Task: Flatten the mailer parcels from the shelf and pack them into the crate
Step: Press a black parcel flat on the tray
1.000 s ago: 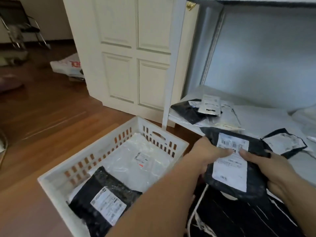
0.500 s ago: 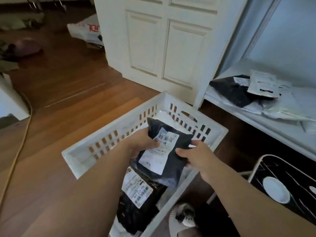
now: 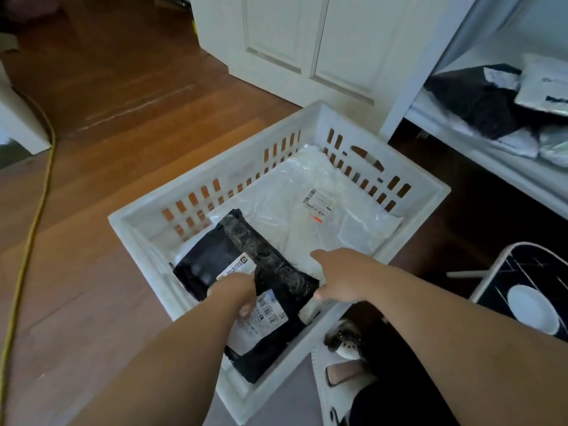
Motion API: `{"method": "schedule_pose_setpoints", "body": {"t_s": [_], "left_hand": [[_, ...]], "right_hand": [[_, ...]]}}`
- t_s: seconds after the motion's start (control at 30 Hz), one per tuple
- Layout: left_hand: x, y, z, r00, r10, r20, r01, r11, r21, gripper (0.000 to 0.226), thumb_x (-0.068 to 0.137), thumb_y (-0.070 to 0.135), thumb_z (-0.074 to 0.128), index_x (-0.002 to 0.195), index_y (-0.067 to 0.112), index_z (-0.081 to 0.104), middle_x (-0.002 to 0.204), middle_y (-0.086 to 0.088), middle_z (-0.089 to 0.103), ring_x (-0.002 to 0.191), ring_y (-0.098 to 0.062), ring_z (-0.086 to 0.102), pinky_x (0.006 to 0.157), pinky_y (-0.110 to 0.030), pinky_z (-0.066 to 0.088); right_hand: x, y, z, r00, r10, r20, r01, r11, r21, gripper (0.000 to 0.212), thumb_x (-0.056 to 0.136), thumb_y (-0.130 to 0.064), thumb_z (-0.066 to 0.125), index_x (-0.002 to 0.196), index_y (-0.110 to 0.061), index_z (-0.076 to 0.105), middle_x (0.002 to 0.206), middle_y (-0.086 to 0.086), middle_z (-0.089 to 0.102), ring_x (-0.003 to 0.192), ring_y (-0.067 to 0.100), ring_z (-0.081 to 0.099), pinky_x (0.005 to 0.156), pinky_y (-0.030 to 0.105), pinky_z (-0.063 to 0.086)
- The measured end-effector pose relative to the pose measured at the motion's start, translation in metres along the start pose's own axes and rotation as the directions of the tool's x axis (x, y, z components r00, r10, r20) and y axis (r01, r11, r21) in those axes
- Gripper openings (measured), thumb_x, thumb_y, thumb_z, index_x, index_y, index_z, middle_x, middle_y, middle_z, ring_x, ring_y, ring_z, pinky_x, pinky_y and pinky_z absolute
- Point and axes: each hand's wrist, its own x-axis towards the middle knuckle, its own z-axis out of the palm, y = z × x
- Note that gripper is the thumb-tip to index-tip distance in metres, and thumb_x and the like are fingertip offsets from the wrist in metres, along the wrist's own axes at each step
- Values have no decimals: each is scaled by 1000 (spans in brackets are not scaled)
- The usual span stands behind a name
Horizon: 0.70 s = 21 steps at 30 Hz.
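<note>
Mailers (image 3: 246, 272) fill crate (image 3: 430, 192); yellow cable (image 3: 33, 216) nearby.

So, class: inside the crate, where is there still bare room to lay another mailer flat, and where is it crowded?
Free: the white mailer toward the crate's far slotted wall has nothing on it. A small gap shows at the left wall beside the black mailers. Crowded: the near end, where those overlap under the left hand and right hand.
</note>
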Motion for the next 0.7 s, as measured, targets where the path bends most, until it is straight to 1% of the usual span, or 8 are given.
{"method": "schedule_pose_setpoints", "body": {"t_s": [0.13,0.2,0.27,0.37,0.43,0.5,0.57,0.7], "left_hand": [[-13,13,-11,955,-22,-297,71,985,155,28,89,16,60,118,14,62,118,-1,60,106,-22,58,76,-28,39],[-14,29,-22,982,26,-186,4,987,158,46,87,30,69,126,11,56,127,-2,56,110,-26,58,76,-31,43],[-13,39,-16,997,50,54,-60,981,185,80,78,44,76,142,13,40,142,-5,45,124,-31,50,93,-36,46],[-4,33,16,992,79,100,-93,986,142,109,74,23,82,153,22,6,151,-15,22,133,-43,35,102,-53,41],[-5,28,37,995,101,3,-101,991,85,102,78,10,74,151,29,6,146,-15,18,129,-43,31,97,-58,43],[-1,30,51,995,79,-59,-74,993,93,100,79,11,72,149,33,4,143,-15,17,124,-41,31,94,-56,47],[1,39,49,993,69,-92,-61,994,89,101,76,14,76,147,30,6,139,-18,18,118,-42,38,92,-52,50],[5,53,31,998,39,-51,-42,997,-59,91,74,13,79,140,18,16,137,-22,25,122,-46,41,89,-49,47]], "right_hand": [[-3,4,-1,1000,12,23,-12,1000,3,71,94,-33,60,149,-12,21,129,10,53,85,19,49,76,30,44],[-4,5,-1,1000,1,5,-1,1000,13,69,94,-33,59,149,-13,23,117,7,55,74,14,44,66,27,41],[-4,4,1,1000,2,-7,-2,1000,18,66,94,-32,59,147,-13,25,94,0,53,65,11,40,60,25,38],[-3,4,3,1000,-1,-28,2,1000,16,64,93,-32,59,146,-13,28,74,-6,40,65,12,42,65,28,42],[-1,7,4,1000,-11,-23,12,1000,9,63,92,-33,59,145,-12,30,79,-5,47,82,18,50,79,33,47],[0,8,3,1000,-6,-9,6,1000,5,63,92,-36,60,143,-12,32,108,4,57,106,23,53,93,36,47],[0,7,3,1000,6,-2,-6,1000,8,64,92,-37,60,144,-13,31,131,9,52,121,26,48,100,38,43],[0,7,2,999,-16,-35,17,1000,11,64,92,-37,60,143,-11,32,131,11,52,123,28,47,99,38,43]]}}
